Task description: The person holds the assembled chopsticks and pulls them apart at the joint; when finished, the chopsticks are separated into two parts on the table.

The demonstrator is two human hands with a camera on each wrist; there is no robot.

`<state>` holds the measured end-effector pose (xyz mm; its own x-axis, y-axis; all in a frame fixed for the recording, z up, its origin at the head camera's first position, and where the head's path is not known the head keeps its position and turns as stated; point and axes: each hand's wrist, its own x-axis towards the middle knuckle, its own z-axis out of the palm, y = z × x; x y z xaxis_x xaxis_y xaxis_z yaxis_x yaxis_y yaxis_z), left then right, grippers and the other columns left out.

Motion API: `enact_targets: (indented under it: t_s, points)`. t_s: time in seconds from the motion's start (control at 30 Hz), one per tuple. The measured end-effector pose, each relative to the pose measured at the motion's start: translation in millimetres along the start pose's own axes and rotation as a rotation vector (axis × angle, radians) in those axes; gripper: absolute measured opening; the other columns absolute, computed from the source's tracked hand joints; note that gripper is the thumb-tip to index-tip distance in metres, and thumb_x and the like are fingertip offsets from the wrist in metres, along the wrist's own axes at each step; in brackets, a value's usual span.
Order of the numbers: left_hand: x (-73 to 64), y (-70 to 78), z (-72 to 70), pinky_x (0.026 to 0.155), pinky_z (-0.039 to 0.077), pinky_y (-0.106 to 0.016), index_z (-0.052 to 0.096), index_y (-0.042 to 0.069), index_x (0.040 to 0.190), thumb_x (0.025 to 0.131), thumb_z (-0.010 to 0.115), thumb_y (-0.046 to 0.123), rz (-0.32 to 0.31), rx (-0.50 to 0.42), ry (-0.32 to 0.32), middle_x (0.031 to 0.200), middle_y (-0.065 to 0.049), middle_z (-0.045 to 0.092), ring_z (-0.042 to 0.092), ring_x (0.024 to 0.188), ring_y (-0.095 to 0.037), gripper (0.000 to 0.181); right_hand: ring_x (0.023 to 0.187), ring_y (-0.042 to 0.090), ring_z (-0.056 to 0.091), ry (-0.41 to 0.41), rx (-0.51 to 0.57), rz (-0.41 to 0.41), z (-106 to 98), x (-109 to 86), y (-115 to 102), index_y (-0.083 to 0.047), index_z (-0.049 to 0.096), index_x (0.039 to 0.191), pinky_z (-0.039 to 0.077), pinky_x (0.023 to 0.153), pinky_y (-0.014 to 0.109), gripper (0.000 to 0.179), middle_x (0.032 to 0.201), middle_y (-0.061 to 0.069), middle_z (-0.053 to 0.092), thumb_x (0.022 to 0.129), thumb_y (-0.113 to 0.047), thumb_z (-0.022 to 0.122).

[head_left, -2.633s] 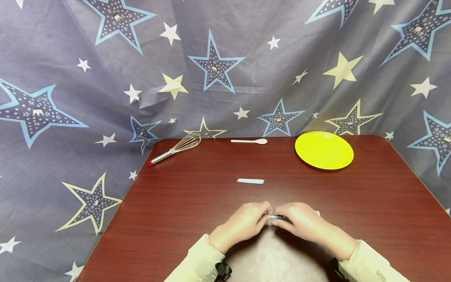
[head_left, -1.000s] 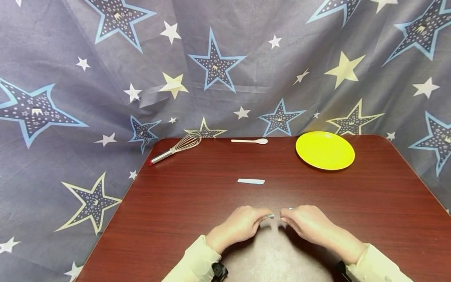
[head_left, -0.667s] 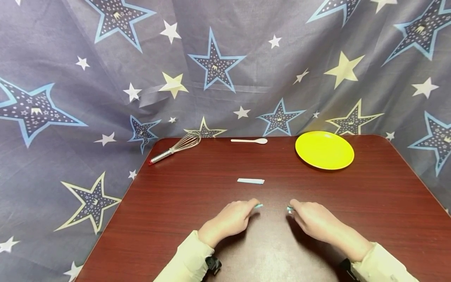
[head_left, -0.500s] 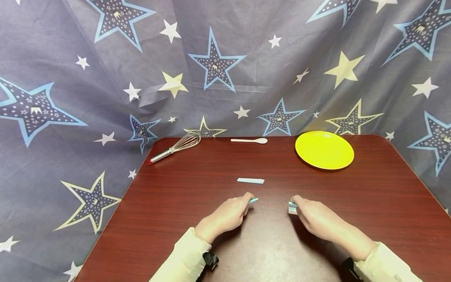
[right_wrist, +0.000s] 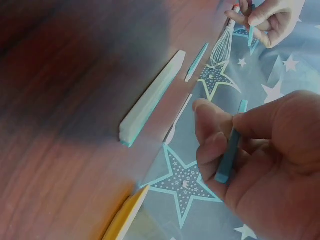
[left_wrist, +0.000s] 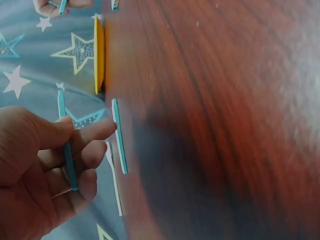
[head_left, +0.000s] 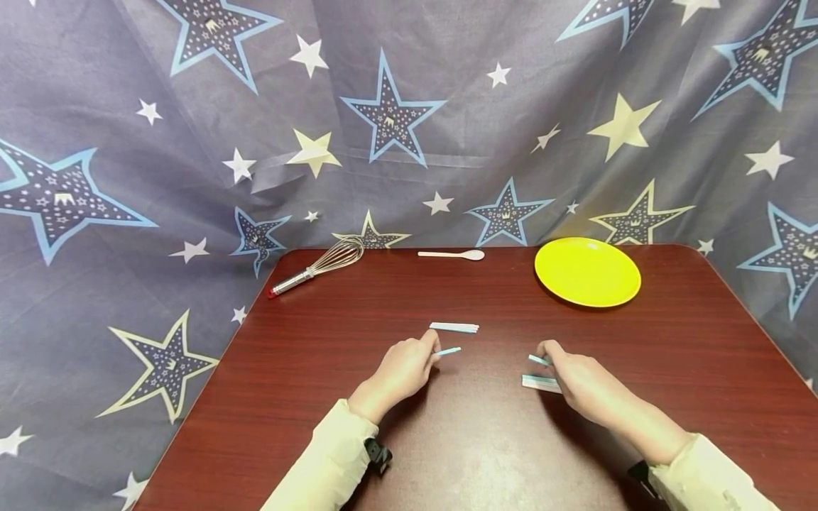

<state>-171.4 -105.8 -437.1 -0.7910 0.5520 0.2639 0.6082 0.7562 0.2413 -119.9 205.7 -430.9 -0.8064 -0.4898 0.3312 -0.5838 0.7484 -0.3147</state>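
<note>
My left hand (head_left: 397,370) pinches a thin teal stick (head_left: 449,351) between thumb and fingers; the left wrist view shows the stick (left_wrist: 70,167) crossing the curled fingers. Across from it, my right hand (head_left: 591,390) pinches another slim teal stick (head_left: 539,360), raised above the table and seen lengthwise in the right wrist view. Below the right fingers a flat white-and-teal bundle of sticks (head_left: 540,384) lies on the table, its right end hidden by the hand. A similar white-and-teal bundle (head_left: 454,327) lies just beyond the left fingertips.
Along the back of the brown table (head_left: 358,326) are a wire whisk (head_left: 319,266) at left, a white spoon (head_left: 451,255) in the middle and a yellow plate (head_left: 588,273) at right. A star-patterned curtain (head_left: 396,191) hangs right behind the table.
The hands, earlier together over one dark-looking item, have parted and moved forward, each with a teal stick. The bundle under the right hand has come into sight. Whisk, spoon and plate stay put.
</note>
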Motion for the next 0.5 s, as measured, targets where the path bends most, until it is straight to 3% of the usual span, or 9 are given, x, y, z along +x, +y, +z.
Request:
enact_targets:
  t_s: [0.17, 0.37, 0.5]
  points:
    - [6.4, -5.4, 0.2, 0.056, 0.049, -0.036, 0.057, 0.017, 0.086, 0.090, 0.070, 0.020, -0.042, 0.008, 0.019, 0.072, 0.005, 0.065, 0.063, 0.066, -0.018, 0.014, 0.052, 0.004, 0.044, 0.020, -0.005, 0.038, 1, -0.2, 7, -0.009, 0.048, 0.104, 0.039, 0.049, 0.024, 0.026, 0.065, -0.007, 0.051, 0.087, 0.004, 0.064]
    - [12.0, -9.3, 2.5, 0.059, 0.045, -0.031, 0.063, 0.021, 0.081, 0.086, 0.074, 0.028, -0.064, -0.046, 0.002, 0.071, 0.010, 0.061, 0.054, 0.064, -0.008, 0.014, 0.056, 0.005, 0.043, 0.048, -0.001, 0.068, 1, 0.5, 11, -0.014, 0.054, 0.093, 0.039, 0.053, 0.026, 0.023, 0.068, -0.012, 0.050, 0.085, -0.001, 0.070]
    - [15.7, -11.1, 4.8, 0.062, 0.047, -0.031, 0.065, 0.019, 0.082, 0.085, 0.075, 0.022, -0.044, -0.070, -0.008, 0.073, 0.009, 0.063, 0.056, 0.066, -0.008, 0.011, 0.059, 0.005, 0.044, 0.075, 0.002, 0.079, 2, 2.1, 13, -0.015, 0.056, 0.092, 0.039, 0.054, 0.026, 0.022, 0.069, -0.013, 0.049, 0.085, 0.001, 0.069]
